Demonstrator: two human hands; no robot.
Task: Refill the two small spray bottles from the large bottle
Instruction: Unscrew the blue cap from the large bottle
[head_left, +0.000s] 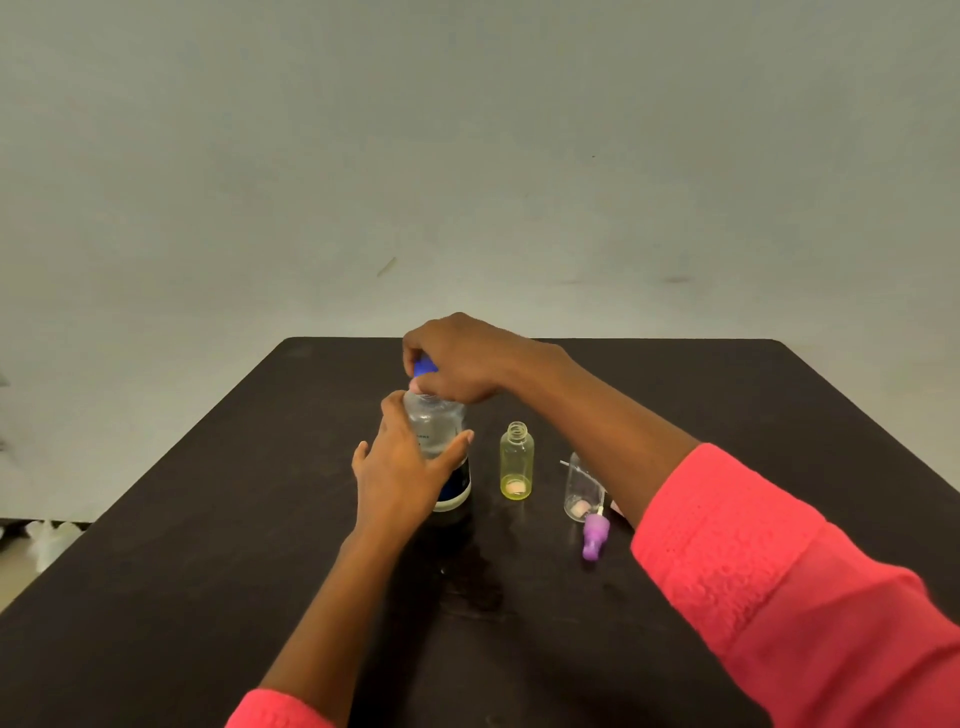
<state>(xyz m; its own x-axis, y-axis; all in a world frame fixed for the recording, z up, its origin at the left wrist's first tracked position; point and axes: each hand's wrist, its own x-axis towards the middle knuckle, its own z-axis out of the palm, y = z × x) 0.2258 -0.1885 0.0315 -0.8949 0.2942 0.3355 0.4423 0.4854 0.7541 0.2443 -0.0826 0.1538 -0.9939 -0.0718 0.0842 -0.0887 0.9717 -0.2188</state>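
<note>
The large clear bottle (440, 423) stands upright near the middle of the dark table (208, 545). My left hand (400, 467) wraps around its body. My right hand (457, 361) is closed over its blue cap (425, 367) at the top. To the right stands a small yellow bottle (516, 462), uncapped and open at the neck. Further right is a small clear bottle (579, 488), partly hidden by my right forearm. A purple spray head (595, 535) with its tube lies on the table in front of it.
A pale wall rises behind the table's far edge. Some whitish objects (49, 538) sit on the floor at the left, past the table edge. A damp-looking smear (478, 582) marks the table in front of the large bottle.
</note>
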